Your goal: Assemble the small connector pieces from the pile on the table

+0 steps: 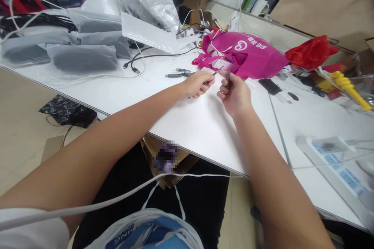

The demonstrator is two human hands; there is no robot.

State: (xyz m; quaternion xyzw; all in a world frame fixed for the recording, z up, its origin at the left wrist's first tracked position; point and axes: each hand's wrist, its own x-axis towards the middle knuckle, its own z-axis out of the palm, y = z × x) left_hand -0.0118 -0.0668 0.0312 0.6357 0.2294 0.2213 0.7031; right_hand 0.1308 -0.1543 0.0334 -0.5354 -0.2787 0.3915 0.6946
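Observation:
Over the white table (198, 124), my left hand (199, 85) is closed around a thin dark pen (216, 71), whose narrow end points up and to the right. Just beside it, my right hand (236, 92) has its fingers curled on a short dark piece (228, 78), perhaps a pen cap; its exact kind is unclear. The two hands are close together but apart. Left of them lie a dark pen (175, 75) and a shorter dark pen-like piece (183, 70), flat on the table.
Behind my hands lies a pink bag (248, 56), with a red plastic bag (311, 52) to its right. Grey wrapped packages (84, 57) and black cables (136, 70) occupy the left side. A power strip (336, 159) sits at right. A white cord (122, 199) crosses in front of my lap.

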